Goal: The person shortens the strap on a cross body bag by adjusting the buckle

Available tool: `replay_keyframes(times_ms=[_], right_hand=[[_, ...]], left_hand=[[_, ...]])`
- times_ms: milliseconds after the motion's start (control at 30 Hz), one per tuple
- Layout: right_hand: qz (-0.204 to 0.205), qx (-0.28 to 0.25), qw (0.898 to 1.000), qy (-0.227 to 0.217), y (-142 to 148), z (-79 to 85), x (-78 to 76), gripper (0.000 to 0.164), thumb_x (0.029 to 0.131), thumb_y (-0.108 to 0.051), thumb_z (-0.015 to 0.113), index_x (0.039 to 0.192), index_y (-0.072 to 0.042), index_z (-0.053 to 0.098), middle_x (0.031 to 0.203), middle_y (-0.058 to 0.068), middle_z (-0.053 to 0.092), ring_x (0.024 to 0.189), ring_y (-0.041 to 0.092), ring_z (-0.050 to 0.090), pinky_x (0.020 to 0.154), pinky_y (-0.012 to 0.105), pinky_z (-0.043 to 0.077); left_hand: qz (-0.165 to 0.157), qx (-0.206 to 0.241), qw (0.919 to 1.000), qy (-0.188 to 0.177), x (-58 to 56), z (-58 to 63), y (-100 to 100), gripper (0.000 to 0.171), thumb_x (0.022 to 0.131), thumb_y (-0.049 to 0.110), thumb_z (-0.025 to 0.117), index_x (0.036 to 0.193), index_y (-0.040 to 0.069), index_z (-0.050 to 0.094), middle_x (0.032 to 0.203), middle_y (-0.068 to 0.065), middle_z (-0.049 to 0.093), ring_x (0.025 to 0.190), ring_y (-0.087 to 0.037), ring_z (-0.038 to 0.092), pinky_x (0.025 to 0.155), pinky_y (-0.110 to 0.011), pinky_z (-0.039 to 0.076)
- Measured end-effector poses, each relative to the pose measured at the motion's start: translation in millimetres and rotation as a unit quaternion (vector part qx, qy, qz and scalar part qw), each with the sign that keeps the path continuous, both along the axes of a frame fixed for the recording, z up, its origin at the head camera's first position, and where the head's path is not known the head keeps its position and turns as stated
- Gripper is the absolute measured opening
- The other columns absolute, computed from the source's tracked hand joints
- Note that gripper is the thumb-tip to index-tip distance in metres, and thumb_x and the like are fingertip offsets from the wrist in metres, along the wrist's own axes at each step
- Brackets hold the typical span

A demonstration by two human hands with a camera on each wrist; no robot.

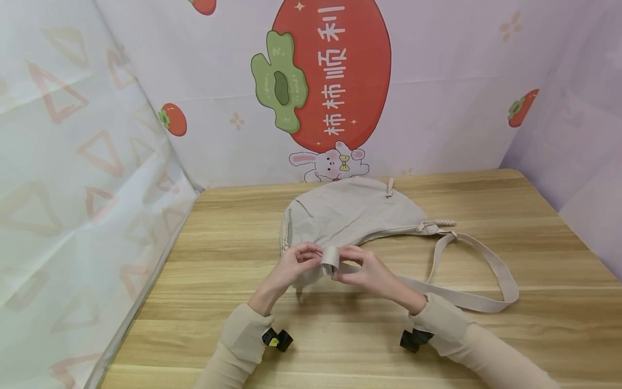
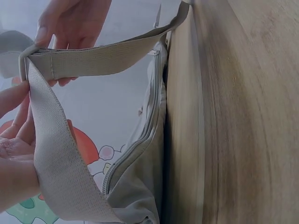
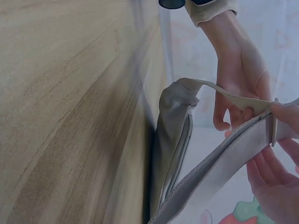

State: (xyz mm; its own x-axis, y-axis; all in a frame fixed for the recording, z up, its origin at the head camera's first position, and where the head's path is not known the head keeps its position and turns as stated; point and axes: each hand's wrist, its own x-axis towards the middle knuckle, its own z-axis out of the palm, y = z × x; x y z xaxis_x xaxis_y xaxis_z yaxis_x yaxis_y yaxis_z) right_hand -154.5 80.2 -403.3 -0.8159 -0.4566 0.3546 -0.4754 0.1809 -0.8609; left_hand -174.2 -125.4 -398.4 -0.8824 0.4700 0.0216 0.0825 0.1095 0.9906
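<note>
A light beige crescent-shaped shoulder bag (image 1: 350, 210) lies on the table, its webbing strap (image 1: 486, 302) looping out to the right. Just in front of the bag, a folded loop of the strap is raised at its flat slider buckle (image 3: 275, 122). My left hand (image 1: 297, 265) pinches the strap at the buckle from the left, thumb and fingers bent. From the other side my right hand (image 1: 364, 272) pinches the strap beside the same buckle. The left wrist view shows two strap lengths (image 2: 60, 158) running from the buckle, one down to the bag's end.
The wooden table (image 1: 218, 324) runs beneath everything. Zip pulls with braided cords (image 1: 439, 222) stick out from the bag's edge. Printed curtains (image 1: 218, 70) close off the back and both sides. A dark wrist camera (image 1: 416, 340) sits on each sleeve.
</note>
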Motion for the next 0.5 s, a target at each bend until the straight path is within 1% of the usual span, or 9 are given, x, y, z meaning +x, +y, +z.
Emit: replay_keyframes(times_ms=[100, 200, 300, 400, 500], right_hand=[[-0.009, -0.005, 1.0, -0.004, -1, -1.1, -1.0, 0.037, 0.073, -0.008, 0.072, 0.107, -0.001, 0.061, 0.109, 0.01, 0.059, 0.099, 0.022, 0.056, 0.09, 0.033, 0.041], [-0.022, -0.005, 1.0, -0.019, -2, -1.9, -1.0, 0.037, 0.072, -0.01, 0.072, 0.107, -0.001, 0.062, 0.109, 0.011, 0.059, 0.098, 0.021, 0.056, 0.09, 0.033, 0.041], [-0.03, -0.004, 0.999, -0.033, -2, -1.9, -0.8, 0.038, 0.073, -0.013, 0.073, 0.107, -0.002, 0.062, 0.109, 0.01, 0.059, 0.098, 0.021, 0.056, 0.091, 0.034, 0.041], [-0.035, -0.001, 0.999, -0.036, -3, 3.6, 2.2, 0.037, 0.072, -0.01, 0.072, 0.106, 0.001, 0.061, 0.107, 0.012, 0.059, 0.096, 0.021, 0.056, 0.089, 0.035, 0.042], [-0.039, -0.003, 0.999, -0.032, -5, 14.9, 7.7, 0.035, 0.071, -0.001, 0.071, 0.104, 0.005, 0.06, 0.104, 0.016, 0.059, 0.093, 0.024, 0.057, 0.086, 0.038, 0.044]], left_hand=[[0.002, -0.005, 1.0, 0.008, 0.3, -0.2, 0, 0.026, 0.084, 0.001, 0.053, 0.107, -0.012, 0.05, 0.087, -0.001, 0.062, 0.081, -0.005, 0.057, 0.078, -0.021, 0.043], [-0.006, -0.005, 0.9998, 0.016, 1.9, 0.1, 0, 0.03, 0.084, 0.001, 0.054, 0.11, -0.012, 0.048, 0.094, -0.011, 0.061, 0.085, -0.005, 0.056, 0.08, -0.021, 0.043], [-0.018, -0.006, 0.9996, 0.023, 3.7, 0.2, -1, 0.036, 0.081, 0.002, 0.058, 0.112, -0.011, 0.047, 0.101, -0.018, 0.059, 0.09, -0.012, 0.055, 0.082, -0.024, 0.043], [-0.023, -0.015, 0.9991, 0.031, 5.2, -0.2, -2, 0.042, 0.077, 0.001, 0.064, 0.114, -0.008, 0.047, 0.104, -0.02, 0.058, 0.095, -0.021, 0.055, 0.086, -0.036, 0.042], [-0.012, -0.033, 0.9985, 0.043, 6.6, -0.7, 0, 0.046, 0.072, 0.001, 0.07, 0.113, -0.004, 0.049, 0.104, -0.019, 0.059, 0.097, -0.026, 0.054, 0.086, -0.048, 0.04]])
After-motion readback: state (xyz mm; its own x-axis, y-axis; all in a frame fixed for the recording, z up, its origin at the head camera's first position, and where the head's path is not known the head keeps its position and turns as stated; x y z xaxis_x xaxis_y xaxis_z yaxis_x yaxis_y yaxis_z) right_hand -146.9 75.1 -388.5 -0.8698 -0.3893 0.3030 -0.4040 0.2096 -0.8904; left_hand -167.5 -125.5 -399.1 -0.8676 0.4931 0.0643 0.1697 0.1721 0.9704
